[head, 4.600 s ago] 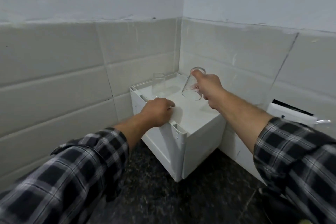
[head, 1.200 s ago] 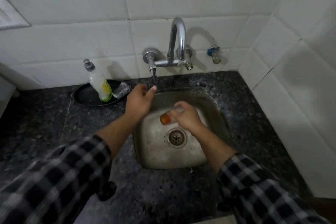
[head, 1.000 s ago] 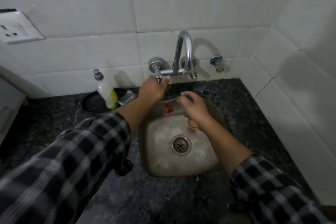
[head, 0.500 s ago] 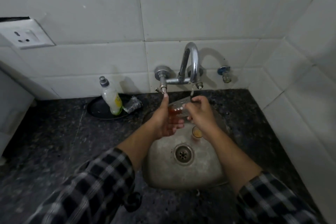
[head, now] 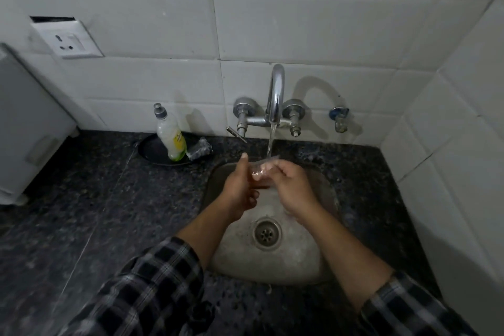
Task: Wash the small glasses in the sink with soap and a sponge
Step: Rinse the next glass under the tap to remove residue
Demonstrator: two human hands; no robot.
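Presently, one small glass (head: 262,172) of clear, cylindrical form, tinted brownish low down, is held over the rear of the sink (head: 289,264) under one thin water stream (head: 270,142); the right hand (head: 291,188) grips it with curled fingers, and the left hand (head: 238,188) cups it, lower fingers curled beneath and one digit straight up. One rounded-square steel basin, dull and scuffed, with one round drain (head: 266,232), is set in a speckled dark stone counter (head: 95,199) below one chrome gooseneck tap (head: 276,95) on glossy white tile. Left of the rim stands one plastic soap bottle (head: 170,136) on one round black dish (head: 151,150), with one crumpled wrapper (head: 201,148) beside it — bare counter lies between dish and basin.
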